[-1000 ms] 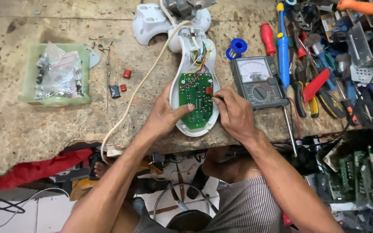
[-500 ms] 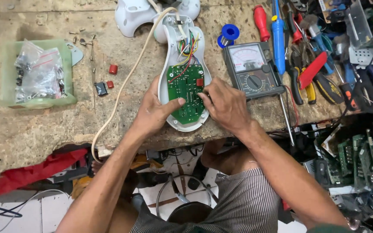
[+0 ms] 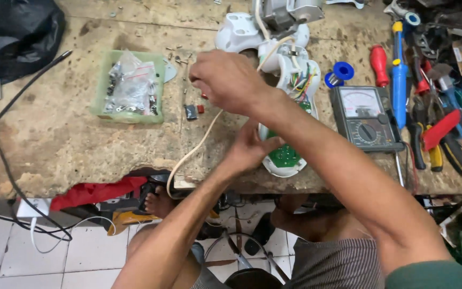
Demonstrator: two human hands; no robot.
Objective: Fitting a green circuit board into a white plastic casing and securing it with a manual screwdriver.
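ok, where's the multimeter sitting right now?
In the head view the multimeter lies flat on the workbench, right of centre, between the opened white housing with the green circuit board and the row of screwdrivers and pliers, just below the blue solder spool.

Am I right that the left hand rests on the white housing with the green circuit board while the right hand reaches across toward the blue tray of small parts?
Nearly. In the head view the tray is pale green, not blue. The rest stands: the left hand rests on the white housing with the green circuit board, and the right hand reaches across toward that tray.
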